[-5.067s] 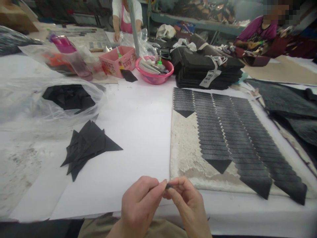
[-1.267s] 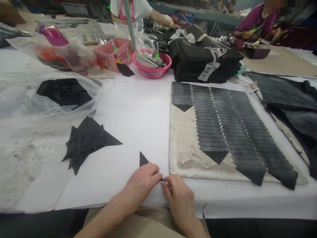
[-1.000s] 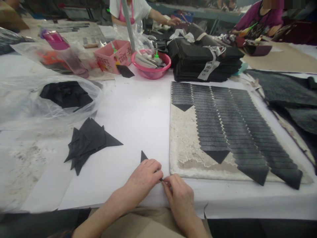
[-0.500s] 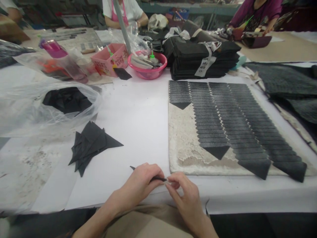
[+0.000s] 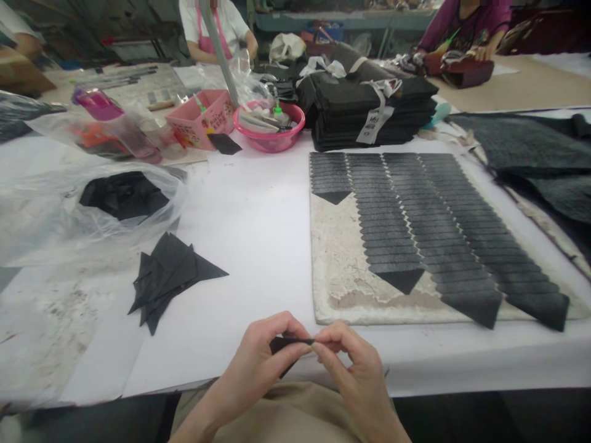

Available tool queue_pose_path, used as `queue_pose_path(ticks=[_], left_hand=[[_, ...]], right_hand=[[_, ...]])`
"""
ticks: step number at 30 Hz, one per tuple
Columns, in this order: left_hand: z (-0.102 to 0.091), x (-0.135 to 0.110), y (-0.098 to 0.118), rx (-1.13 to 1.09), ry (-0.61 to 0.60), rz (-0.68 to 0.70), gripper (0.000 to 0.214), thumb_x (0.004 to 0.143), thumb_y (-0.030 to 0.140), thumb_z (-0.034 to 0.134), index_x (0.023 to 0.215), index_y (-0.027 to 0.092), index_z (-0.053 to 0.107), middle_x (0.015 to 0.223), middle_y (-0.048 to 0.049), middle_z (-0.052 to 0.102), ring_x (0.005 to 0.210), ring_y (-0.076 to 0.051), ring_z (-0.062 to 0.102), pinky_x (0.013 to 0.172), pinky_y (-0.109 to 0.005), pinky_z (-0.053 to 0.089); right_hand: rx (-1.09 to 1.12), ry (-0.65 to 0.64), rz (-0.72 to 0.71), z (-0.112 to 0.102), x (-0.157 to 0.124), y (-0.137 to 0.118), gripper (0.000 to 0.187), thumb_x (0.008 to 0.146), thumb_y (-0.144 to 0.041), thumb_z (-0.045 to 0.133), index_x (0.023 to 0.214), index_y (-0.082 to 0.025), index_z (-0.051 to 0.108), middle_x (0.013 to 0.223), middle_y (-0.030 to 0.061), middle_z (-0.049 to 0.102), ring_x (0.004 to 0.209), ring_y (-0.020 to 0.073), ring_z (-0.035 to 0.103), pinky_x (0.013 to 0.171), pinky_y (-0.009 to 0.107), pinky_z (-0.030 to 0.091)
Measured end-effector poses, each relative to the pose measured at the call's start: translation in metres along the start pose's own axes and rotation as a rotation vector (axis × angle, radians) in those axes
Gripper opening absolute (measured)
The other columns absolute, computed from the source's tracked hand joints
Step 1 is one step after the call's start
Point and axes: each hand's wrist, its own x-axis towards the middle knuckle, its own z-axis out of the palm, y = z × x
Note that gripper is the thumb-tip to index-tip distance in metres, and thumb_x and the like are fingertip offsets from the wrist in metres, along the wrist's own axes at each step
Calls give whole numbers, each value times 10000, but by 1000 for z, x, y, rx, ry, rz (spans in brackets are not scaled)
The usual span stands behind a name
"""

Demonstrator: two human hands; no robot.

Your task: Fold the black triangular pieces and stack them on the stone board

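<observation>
My left hand pinches a small black triangular piece just above the table's near edge. My right hand pinches the same piece at its right tip, thumb against forefinger. To the left lies a loose heap of black triangles on white paper. To the right sits a pale board covered with overlapping rows of black triangles.
A clear plastic bag with black pieces lies at left. Behind stand a pink bowl, a pink basket and tied stacks of black material. Dark textured sheets lie at right. Other people work at the far side.
The black piece has been lifted off the paper; both hands have drawn back toward the table edge and now pinch it between them.
</observation>
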Motion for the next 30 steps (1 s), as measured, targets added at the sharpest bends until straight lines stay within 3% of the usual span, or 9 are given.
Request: queue_pose_path(ticks=[23,27,30], left_hand=[[7,-2,0,-111,-68,-68,176,911,310,607,825,158,627,761,16,593,721,-102,520,677,-192,419],[10,-1,-1,-128,-61,-87,197,901,335,616,826,154,634,756,9,603,712,-104,519,666,-193,419],[10,-1,0,-140,-63,-106,218,894,354,621,816,150,632,734,8,600,689,-104,512,641,-192,416]], right_hand=[[-5,15,-52,-3,-2,1,149,901,-245,592,761,-197,597,690,-34,577,639,81,542,597,184,419],[26,22,-35,-3,-3,3,51,904,-240,595,897,-213,638,736,-35,608,661,86,569,612,189,443],[29,-13,-46,-4,-3,3,79,911,-232,589,940,-230,662,777,-29,629,684,91,576,624,196,446]])
